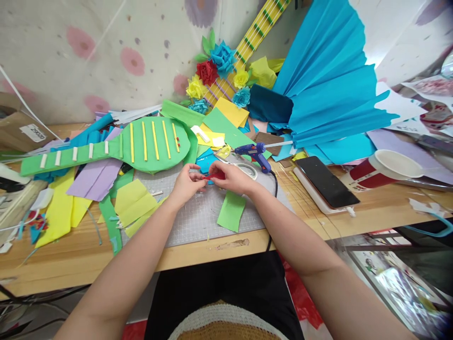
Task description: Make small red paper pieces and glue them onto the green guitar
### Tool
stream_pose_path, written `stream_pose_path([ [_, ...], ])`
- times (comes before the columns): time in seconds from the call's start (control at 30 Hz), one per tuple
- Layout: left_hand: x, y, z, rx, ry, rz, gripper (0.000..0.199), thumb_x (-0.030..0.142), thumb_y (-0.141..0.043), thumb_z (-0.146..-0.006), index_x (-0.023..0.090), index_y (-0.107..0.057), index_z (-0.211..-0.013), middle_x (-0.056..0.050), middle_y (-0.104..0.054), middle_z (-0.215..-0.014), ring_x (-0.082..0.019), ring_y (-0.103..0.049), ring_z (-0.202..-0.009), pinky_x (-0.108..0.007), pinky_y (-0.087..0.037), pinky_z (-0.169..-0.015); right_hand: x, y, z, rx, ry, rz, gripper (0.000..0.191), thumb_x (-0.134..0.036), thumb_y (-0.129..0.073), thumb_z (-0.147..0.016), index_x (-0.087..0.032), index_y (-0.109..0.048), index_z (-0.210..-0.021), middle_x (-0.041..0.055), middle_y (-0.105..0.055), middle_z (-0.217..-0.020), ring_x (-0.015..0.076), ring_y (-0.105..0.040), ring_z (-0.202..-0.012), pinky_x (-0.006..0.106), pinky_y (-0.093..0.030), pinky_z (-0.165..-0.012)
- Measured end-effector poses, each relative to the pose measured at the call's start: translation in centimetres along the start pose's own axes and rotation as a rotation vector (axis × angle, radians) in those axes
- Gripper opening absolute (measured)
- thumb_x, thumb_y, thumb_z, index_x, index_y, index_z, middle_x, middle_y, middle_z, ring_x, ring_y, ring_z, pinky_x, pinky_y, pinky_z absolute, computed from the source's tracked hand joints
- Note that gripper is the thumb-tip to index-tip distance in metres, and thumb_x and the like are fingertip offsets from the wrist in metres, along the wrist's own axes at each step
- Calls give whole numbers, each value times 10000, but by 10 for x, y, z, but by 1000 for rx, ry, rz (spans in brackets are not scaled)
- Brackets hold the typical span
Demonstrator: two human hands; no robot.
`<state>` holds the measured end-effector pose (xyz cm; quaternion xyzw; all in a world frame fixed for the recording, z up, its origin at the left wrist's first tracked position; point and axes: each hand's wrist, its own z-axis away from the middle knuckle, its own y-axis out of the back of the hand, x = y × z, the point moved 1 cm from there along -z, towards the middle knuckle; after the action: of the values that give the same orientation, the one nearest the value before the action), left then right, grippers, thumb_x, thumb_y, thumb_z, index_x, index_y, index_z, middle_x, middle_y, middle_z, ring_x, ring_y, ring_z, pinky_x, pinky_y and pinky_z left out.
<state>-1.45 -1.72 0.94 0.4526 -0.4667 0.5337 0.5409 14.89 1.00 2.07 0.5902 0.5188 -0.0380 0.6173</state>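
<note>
Between my hands, above the grey cutting mat (193,222), is a small piece of red paper (217,174). My right hand (229,176) pinches it, its fingers closed around the piece. The fingertips of my left hand (189,182) are pressed together at the red paper's left end. Just beyond the hands lie white-handled scissors (250,171) and a blue glue gun (253,152). A green paper piece (231,211) rests on the mat below my right hand. To the left lies a green paper lute shape (152,144) with yellow strips and a few small red bits at its right side.
A paper guitar with flowers (222,59) leans at the back, beside a large pleated blue paper (329,80). On the right are a phone (327,182) and a paper cup (384,170). Yellow paper (60,208) and purple paper (94,179) lie left.
</note>
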Motion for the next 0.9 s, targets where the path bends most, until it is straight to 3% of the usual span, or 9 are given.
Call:
stream_pose_path([
  [0.23,-2,2,-3,44,-10,-19,499,171,-724,-524,188,-407,-909,44,-599,-627,-130,-606,-583,-274,-526,-512,3,8,1,56,-7,39,332,-208,-549,-694,-193,-515,-1023,27,-606,-916,158,-559,-817,275,-406,-697],
  [0.37,-3,1,-2,11,-29,-45,508,176,-726,-518,187,-406,-911,53,-588,-618,-107,-575,-551,-246,-511,-495,-4,3,0,-10,10,19,480,-298,-625,-687,-206,-468,-1131,35,-621,-995,163,-569,-854,288,-411,-728],
  [0.63,-3,1,-2,-1,-42,-52,549,234,-760,-498,195,-405,-915,34,-604,-646,-130,-588,-587,-266,-508,-505,-5,-1,-2,14,-52,18,362,-200,-589,-716,-195,-498,-1067,-5,-630,-824,104,-518,-640,243,-374,-624],
  [0.9,0,-1,-1,36,3,-35,527,180,-757,-496,197,-394,-877,52,-586,-605,-132,-597,-585,-270,-516,-517,2,2,1,-6,-58,-37,320,-203,-555,-715,-207,-500,-1030,-21,-639,-799,115,-556,-678,244,-389,-639],
])
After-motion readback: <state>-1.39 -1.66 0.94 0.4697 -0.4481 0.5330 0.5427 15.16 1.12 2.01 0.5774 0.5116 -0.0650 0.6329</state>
